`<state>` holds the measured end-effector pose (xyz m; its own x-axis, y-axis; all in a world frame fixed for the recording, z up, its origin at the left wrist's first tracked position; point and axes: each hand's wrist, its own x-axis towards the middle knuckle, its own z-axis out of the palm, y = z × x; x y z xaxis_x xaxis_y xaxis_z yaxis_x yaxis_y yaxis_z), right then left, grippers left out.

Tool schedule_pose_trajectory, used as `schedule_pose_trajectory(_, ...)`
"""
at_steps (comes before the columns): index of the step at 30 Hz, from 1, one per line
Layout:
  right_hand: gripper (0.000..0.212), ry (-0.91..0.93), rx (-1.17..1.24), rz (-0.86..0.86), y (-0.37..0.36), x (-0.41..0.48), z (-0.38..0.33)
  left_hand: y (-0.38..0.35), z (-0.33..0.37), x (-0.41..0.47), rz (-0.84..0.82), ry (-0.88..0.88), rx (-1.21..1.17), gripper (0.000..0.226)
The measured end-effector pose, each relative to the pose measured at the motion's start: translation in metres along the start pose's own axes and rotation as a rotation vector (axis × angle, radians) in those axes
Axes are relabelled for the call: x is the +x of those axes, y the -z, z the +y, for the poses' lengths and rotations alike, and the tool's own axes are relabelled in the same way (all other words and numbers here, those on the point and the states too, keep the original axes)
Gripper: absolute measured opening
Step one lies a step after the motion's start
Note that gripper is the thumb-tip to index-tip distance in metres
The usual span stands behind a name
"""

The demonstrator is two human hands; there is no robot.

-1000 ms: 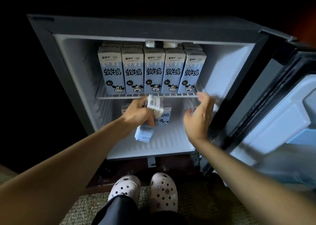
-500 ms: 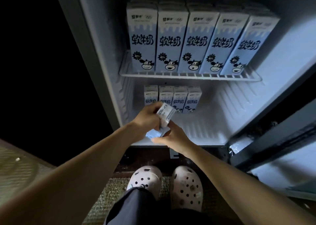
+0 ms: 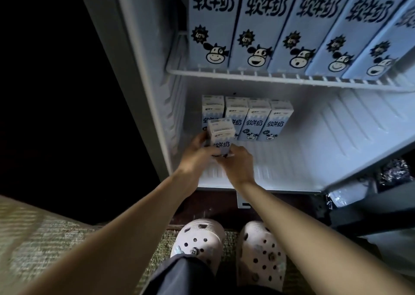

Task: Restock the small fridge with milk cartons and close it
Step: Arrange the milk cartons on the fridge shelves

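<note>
The small fridge (image 3: 139,74) stands open before me. Both my hands hold one small milk carton (image 3: 221,135) upright, low in the bottom compartment at the front left. My left hand (image 3: 197,157) grips its left side and my right hand (image 3: 238,164) grips its lower right. Behind it a row of several small cartons (image 3: 265,122) stands at the back of the fridge floor (image 3: 314,160). Large milk cartons (image 3: 260,25) with cow faces fill the wire shelf (image 3: 269,76) above.
The fridge door (image 3: 381,205) hangs open at the right. The right part of the fridge floor holds no cartons. My feet in white clogs (image 3: 229,250) stand on a woven mat (image 3: 56,238) in front of the fridge.
My head has moved closer and lower. The carton, tilted in my left hand a second ago, now stands upright between both hands, nearer the back row.
</note>
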<state>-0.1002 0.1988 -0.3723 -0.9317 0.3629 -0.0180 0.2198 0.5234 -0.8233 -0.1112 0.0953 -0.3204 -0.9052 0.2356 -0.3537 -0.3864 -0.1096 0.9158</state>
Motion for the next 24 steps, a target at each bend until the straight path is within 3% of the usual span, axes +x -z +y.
schedule_pose_trajectory(8,0.024,0.017,-0.012,-0.122,-0.009,0.015,0.001,-0.002,-0.005,0.016,0.072,-0.024,0.08,0.048)
schedule_pose_trajectory(24,0.027,-0.016,-0.021,-0.131,-0.02,0.03,-0.005,-0.009,0.014,0.023,0.12,0.031,0.129,0.043)
